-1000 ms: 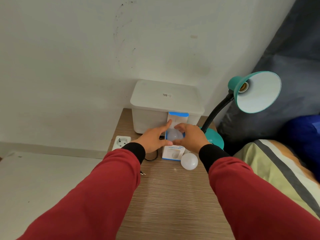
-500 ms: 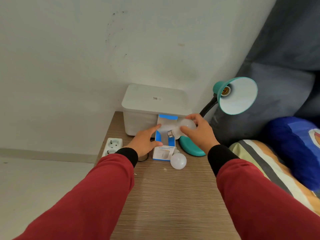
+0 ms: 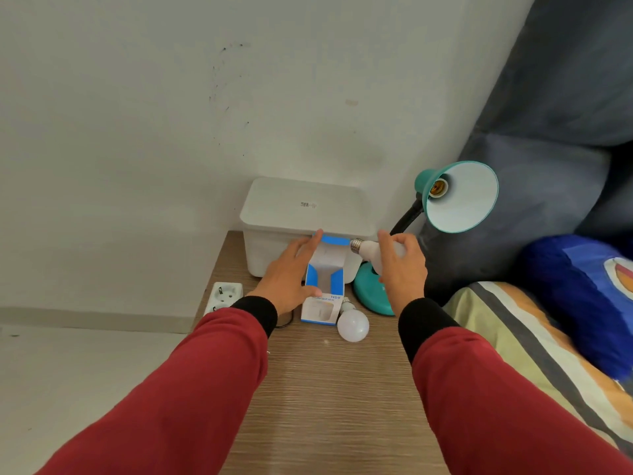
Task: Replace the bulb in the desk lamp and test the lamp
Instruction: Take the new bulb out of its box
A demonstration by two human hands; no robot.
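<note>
My right hand [image 3: 402, 269] grips a white bulb [image 3: 368, 250] with its metal screw base pointing left, just above the lamp's teal base [image 3: 368, 293]. The teal desk lamp's shade [image 3: 459, 197] faces me at the upper right, and its brass socket is empty. My left hand [image 3: 291, 275] rests against the left side of an open blue-and-white bulb box [image 3: 323, 289] lying on the wooden table [image 3: 325, 389]. A second white bulb [image 3: 352, 323] lies on the table beside the box.
A white lidded plastic bin [image 3: 305, 214] stands against the wall behind the box. A white socket strip [image 3: 224, 294] lies at the table's left edge with a black cable. Striped bedding [image 3: 534, 344] and a blue pillow [image 3: 582, 296] border the table on the right.
My right hand has pulled the bulb out of the box and carried it right and up toward the lamp. My left hand stayed on the box.
</note>
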